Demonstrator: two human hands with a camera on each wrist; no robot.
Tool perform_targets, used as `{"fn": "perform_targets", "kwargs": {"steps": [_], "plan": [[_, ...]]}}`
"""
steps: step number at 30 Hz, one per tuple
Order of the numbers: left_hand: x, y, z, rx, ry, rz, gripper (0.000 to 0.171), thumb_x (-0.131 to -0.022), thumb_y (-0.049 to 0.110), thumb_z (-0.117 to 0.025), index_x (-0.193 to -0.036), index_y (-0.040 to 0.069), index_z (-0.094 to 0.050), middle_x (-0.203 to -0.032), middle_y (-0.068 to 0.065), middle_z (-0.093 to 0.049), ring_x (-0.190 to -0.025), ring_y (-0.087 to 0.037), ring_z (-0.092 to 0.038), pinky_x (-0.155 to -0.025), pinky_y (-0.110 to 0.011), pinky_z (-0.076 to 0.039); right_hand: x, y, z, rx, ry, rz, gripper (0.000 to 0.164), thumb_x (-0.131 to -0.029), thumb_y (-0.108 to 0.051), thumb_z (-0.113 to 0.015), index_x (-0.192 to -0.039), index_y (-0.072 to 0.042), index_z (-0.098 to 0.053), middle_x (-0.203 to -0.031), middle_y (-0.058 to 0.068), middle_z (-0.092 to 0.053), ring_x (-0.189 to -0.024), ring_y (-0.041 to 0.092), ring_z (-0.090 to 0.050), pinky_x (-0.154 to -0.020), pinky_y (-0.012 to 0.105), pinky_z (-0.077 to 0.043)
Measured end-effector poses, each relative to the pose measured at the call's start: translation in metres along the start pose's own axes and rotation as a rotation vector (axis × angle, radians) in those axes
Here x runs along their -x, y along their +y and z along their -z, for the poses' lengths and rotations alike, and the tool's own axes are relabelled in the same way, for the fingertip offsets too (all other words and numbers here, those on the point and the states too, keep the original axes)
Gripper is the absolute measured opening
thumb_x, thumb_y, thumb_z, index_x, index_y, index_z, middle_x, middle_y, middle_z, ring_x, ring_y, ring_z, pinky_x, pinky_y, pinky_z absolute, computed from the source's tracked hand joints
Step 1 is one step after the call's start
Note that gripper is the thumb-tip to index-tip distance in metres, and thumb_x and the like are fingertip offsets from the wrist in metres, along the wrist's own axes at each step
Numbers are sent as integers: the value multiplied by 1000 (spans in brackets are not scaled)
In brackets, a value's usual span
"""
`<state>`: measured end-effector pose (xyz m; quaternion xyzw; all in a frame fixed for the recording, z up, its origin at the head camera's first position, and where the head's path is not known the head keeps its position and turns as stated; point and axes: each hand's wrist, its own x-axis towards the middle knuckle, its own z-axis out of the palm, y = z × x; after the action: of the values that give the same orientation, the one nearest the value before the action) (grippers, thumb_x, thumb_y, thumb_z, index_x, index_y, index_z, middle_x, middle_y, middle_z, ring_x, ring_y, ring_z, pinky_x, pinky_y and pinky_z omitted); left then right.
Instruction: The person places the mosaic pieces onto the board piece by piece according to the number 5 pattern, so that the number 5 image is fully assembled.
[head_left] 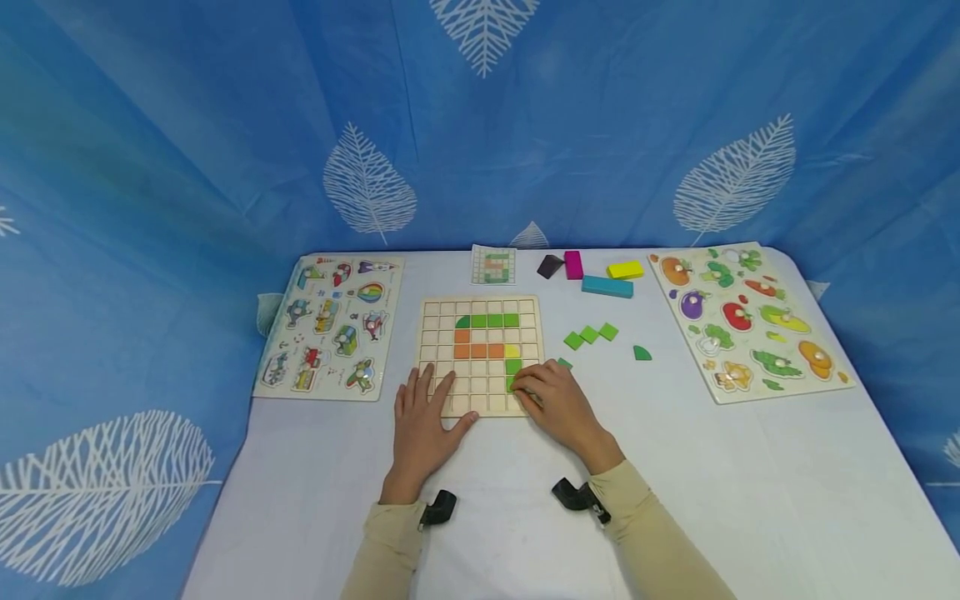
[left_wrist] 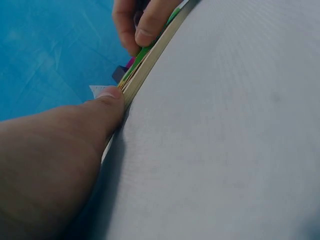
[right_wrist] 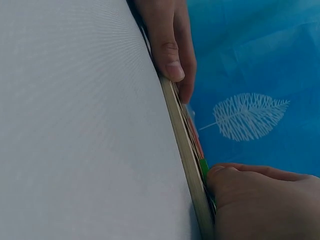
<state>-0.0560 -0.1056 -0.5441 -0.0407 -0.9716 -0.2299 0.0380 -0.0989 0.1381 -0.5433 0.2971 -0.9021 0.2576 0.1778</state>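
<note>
A square wooden grid board (head_left: 480, 406) lies flat on the table, with green, orange and yellow tiles set in some of its cells. My left hand (head_left: 425, 425) rests on the board's lower left part, fingers spread; its thumb (left_wrist: 110, 92) touches the near edge. At the lower right of the board, my right hand (head_left: 558, 400) pinches a green tile (right_wrist: 203, 167) between thumb and fingertips, just below another green tile (head_left: 513, 367). The fingers partly hide this tile. An orange row (head_left: 487, 351) ends at a yellow tile (head_left: 512, 351).
Loose green tiles (head_left: 588, 335) and a green quarter-round piece (head_left: 642, 353) lie right of the board. Behind are a pattern card (head_left: 493, 265), a blue block (head_left: 607, 287), and yellow (head_left: 626, 269), magenta (head_left: 573, 265) and black (head_left: 550, 266) pieces. Picture puzzles flank them, vehicles (head_left: 330, 325) and vegetables (head_left: 750, 321).
</note>
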Motion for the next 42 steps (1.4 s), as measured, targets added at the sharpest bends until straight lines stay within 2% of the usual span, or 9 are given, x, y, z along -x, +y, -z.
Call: {"fn": "perform_targets", "kwargs": {"steps": [13,16,22,25,28,32,35,39,42], "plan": [[0,-2,1,-5,9,-12,77,-88,57,-71,-152,19,-50,-166,-15,-30,-157,-40,-17,-124,-62,-16,2,1,-1,-3,12,-21,9,-90,-20,-79,-98,-16,-82,-103,-2,-78,-86,19,-60,-79,35,-47],[-1,-1,1,3,-9,-5,77,-89,58,-69,-153,20,-48,-167,-14,-28,-158,-38,-15,-125,-62,-14,3,5,3,-20,41,-60,12,-91,-20,-77,-101,-15,-82,-106,0,-77,-88,21,-61,-78,37,-47],[-1,0,0,18,-26,4,78,-90,58,-68,-154,20,-47,-168,-14,-26,-159,-38,-12,-126,-61,-12,8,21,16,-18,140,-299,24,-92,-23,-77,-111,-9,-76,-109,10,-72,-93,31,-61,-80,44,-48],[0,0,0,17,-23,6,78,-89,58,-68,-153,20,-48,-168,-14,-27,-158,-38,-13,-125,-61,-12,12,27,21,23,113,-441,34,-91,-30,-79,-114,-6,-72,-109,13,-68,-97,33,-60,-84,46,-48],[0,-1,-1,20,-30,12,78,-89,59,-68,-154,20,-47,-169,-13,-25,-159,-37,-11,-126,-61,-11,15,30,23,43,60,-519,35,-91,-31,-78,-114,-5,-70,-109,14,-67,-99,34,-60,-84,47,-49],[0,-1,-2,15,-29,8,79,-89,59,-68,-154,20,-47,-169,-13,-25,-159,-36,-11,-126,-60,-11,17,32,25,22,24,-514,26,-97,-19,-70,-119,-7,-71,-117,15,-70,-104,35,-60,-87,49,-49],[0,-1,-2,16,-25,3,79,-89,59,-68,-154,20,-47,-169,-13,-26,-159,-37,-11,-126,-60,-12,19,34,27,-17,18,-512,33,-98,-12,-65,-130,-6,-67,-128,15,-68,-110,35,-60,-91,49,-50],[0,-1,-1,13,-11,-2,78,-88,58,-69,-153,19,-49,-168,-15,-28,-158,-39,-14,-125,-62,-14,21,37,29,-62,-4,-526,41,-96,-14,-70,-136,-6,-63,-132,15,-67,-114,34,-58,-96,49,-50],[0,-1,-2,6,-5,-4,77,-88,58,-70,-152,19,-49,-167,-15,-28,-158,-39,-15,-124,-63,-14,20,39,30,-78,-30,-525,38,-97,-16,-71,-133,-7,-65,-131,14,-68,-114,33,-57,-97,49,-49]]}}
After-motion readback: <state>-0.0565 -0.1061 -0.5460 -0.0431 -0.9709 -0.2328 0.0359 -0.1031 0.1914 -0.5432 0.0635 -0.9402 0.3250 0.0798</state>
